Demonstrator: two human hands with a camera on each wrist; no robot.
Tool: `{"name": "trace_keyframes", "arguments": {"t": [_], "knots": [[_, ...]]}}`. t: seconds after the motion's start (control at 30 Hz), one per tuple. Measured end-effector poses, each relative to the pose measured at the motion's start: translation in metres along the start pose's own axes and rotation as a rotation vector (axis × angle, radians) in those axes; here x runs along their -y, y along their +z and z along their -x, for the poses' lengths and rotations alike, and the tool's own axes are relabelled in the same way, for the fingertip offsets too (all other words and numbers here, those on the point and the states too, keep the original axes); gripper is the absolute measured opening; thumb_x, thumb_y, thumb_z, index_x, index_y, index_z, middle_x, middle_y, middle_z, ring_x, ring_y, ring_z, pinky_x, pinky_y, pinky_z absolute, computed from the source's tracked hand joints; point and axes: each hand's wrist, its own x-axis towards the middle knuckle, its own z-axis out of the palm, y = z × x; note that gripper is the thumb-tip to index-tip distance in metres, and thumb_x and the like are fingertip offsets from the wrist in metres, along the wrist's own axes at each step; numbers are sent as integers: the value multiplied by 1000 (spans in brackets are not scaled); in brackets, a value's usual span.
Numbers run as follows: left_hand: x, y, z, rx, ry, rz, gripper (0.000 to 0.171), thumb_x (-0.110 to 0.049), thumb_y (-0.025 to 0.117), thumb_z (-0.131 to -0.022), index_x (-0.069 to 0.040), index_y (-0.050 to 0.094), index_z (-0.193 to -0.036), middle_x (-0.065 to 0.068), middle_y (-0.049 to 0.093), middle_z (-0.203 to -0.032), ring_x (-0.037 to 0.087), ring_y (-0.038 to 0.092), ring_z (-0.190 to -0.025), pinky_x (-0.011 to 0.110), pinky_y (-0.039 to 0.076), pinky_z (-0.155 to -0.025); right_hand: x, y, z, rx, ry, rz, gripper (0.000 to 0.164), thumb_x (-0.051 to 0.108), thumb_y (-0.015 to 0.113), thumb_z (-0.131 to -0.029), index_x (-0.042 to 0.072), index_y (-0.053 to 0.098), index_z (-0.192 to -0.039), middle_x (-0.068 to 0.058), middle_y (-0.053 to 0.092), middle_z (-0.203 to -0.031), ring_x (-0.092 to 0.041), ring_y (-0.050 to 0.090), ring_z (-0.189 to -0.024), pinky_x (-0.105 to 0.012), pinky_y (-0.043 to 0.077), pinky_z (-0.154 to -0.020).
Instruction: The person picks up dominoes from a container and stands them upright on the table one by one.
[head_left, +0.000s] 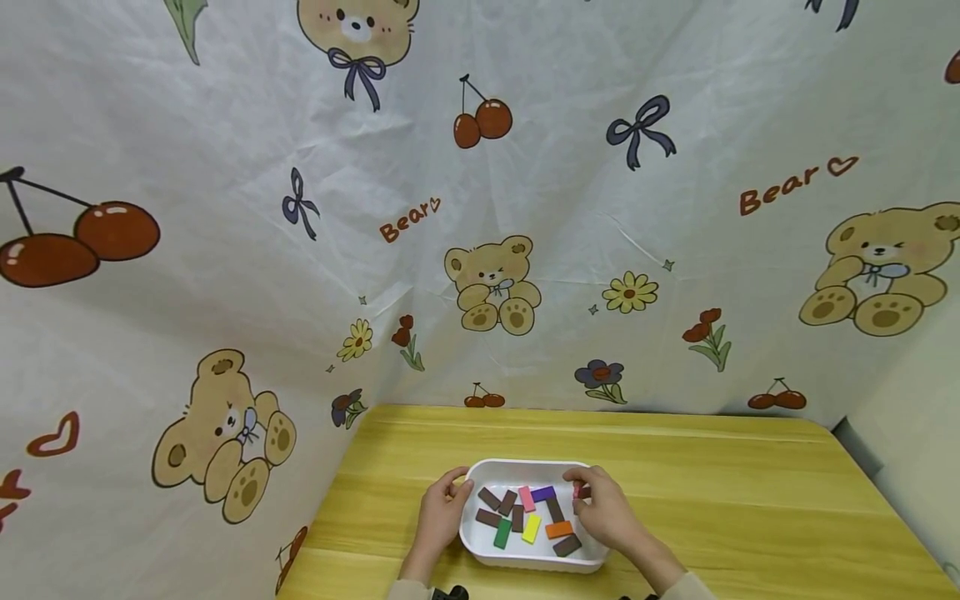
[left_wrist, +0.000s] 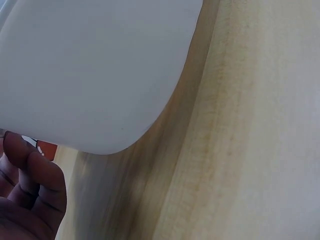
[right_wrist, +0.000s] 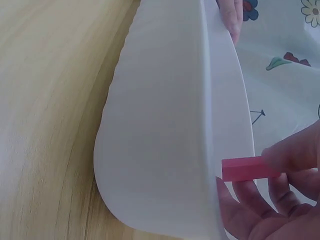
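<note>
A white tray with rounded corners holds small rectangular blocks. My left hand grips its left rim, thumb at the edge and fingers along the outside. Inside the right end of the tray, my right hand pinches a pink block between thumb and fingers. Several brown blocks lie scattered in the tray, among a green block, a yellow block, an orange block, a purple block and another pink block. Fingers partly cover a dark piece beside the pinched block.
The tray stands on a wood-grain table near its front. A white cloth printed with bears, cherries and flowers hangs behind the table and along its left side. Dark wrist gear shows at the lower edge of the head view.
</note>
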Motion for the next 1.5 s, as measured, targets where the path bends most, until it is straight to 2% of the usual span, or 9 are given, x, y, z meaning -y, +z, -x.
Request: {"name": "trace_keyframes", "arguments": {"t": [0.13,0.27,0.5,0.8,1.07,1.5], "knots": [[2,0,-1,-3,-4,-11,28,-29,72,-98,-16,74,-122,-2,51,-78,8,48,-66,21,43,-55,1,-5,1,-3,6,-25,36,-12,68,-82,5,70,-114,-4,57,-96,-13,56,-88,-28,51,-77],[3,0,-2,2,3,-8,29,-29,72,-97,-14,73,-123,-1,51,-78,9,50,-67,21,44,-55,3,-11,2,-24,-7,-26,36,-11,69,-82,4,70,-115,-3,57,-95,-12,56,-88,-28,51,-76],[-2,-3,1,8,6,10,31,-29,72,-98,-12,73,-123,-1,51,-78,10,50,-67,22,44,-55,0,-24,4,-43,4,-24,32,-7,71,-82,5,72,-112,-4,65,-99,-13,60,-89,-29,53,-78],[-1,-3,1,9,-8,16,31,-28,72,-98,-12,73,-124,1,52,-78,11,51,-68,22,45,-56,-10,-33,6,-70,49,-36,27,-3,74,-83,4,72,-109,-1,68,-94,-13,62,-89,-29,54,-79],[-2,-3,2,-1,-23,22,29,-28,71,-98,-14,73,-123,0,51,-79,10,48,-66,21,43,-55,-20,-44,7,-100,32,-39,23,-1,76,-84,3,72,-106,1,69,-90,-10,64,-86,-31,55,-81],[-6,-3,5,7,-21,10,31,-31,71,-98,-14,73,-124,0,52,-79,8,46,-61,21,42,-51,-47,-55,7,-108,39,-41,26,-2,75,-86,1,71,-111,-5,72,-97,-12,66,-89,-26,55,-82]]}}
